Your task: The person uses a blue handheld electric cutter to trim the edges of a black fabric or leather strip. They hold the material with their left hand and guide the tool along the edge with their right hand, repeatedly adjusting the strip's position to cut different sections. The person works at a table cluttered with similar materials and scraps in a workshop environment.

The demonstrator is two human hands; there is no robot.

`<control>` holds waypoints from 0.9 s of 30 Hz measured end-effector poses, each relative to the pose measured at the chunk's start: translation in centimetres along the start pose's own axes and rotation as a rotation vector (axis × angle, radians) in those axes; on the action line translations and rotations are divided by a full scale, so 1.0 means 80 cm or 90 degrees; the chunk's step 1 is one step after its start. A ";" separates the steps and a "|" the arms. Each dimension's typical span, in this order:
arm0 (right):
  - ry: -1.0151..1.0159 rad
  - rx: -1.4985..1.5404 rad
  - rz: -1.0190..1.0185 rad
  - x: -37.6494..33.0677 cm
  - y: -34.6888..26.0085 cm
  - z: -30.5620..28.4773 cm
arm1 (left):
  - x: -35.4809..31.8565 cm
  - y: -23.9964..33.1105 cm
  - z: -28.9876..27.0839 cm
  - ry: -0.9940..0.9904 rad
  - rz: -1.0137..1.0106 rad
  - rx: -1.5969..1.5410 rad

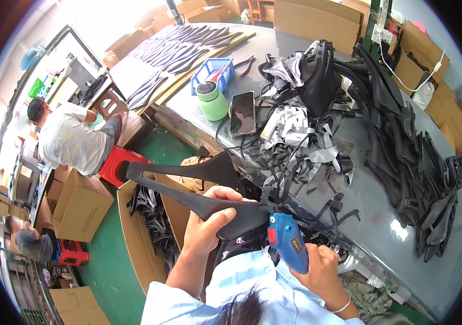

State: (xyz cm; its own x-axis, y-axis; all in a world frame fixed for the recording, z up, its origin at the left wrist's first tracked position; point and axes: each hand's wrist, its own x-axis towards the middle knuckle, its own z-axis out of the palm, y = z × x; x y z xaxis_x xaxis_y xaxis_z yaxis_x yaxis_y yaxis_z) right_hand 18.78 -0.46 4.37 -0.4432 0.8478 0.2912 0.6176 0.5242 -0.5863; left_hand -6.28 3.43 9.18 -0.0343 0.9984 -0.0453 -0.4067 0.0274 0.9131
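Left hand (205, 225) grips black frame (187, 189) — right hand (320, 265), blue tool (288, 241)

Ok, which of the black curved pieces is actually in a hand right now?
The long Y-shaped black piece gripped by the left hand, over the cardboard box. The others lie heaped on the grey table. The right hand holds a blue tool.

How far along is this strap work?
Some black pieces already lie in the cardboard box below. In hand: the left hand holds a Y-shaped black piece, the right hand a blue hot-glue gun. A large pile of black parts remains on the table.
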 end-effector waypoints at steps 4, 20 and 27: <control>-0.001 0.007 -0.022 0.008 -0.009 0.000 | 0.001 0.000 -0.003 -0.021 -0.037 0.043; -0.046 0.045 0.165 -0.020 0.008 0.031 | -0.179 -0.200 -0.366 0.919 0.222 -0.309; -0.094 0.013 0.115 -0.009 0.007 0.024 | -0.270 -0.383 -0.431 0.984 -0.185 -0.532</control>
State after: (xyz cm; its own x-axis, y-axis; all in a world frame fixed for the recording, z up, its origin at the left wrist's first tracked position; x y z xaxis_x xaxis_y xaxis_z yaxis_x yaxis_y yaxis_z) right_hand 18.17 -0.93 2.37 -0.4176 0.9061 0.0677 0.6829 0.3622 -0.6345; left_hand -24.52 -20.73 -31.80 -0.4274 0.0017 -0.9041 -0.8489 -0.3447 0.4007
